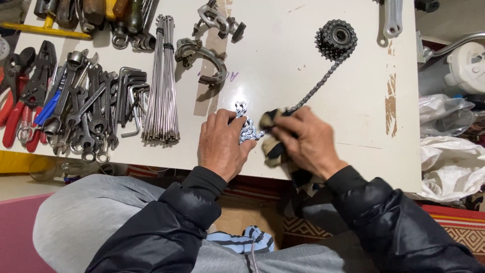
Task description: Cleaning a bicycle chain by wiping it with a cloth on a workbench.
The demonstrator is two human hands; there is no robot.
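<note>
While the white table carries everything within reach, I judge the work in hand to be wiping the bicycle chain with a rag, and doing it well means keeping the chain flat and taut so the cloth drags along the links instead of bunching them. From the right hand's grip the chain runs up and away to the toothed sprocket cluster, well apart from both hands; towards the left hand it gathers into a bright, loose heap. My right hand is curled closed, pinching the dark-and-tan rag around the chain where the taut run begins; the fingers look firmly pressed, though the cloth hides the exact contact. My left hand lies just beside it, palm down, fingers loosely bent and pressing on the heaped links, not wrapped round anything. Further left of that hand stand the bundle of spokes and the pile of spanners, untouched.
</note>
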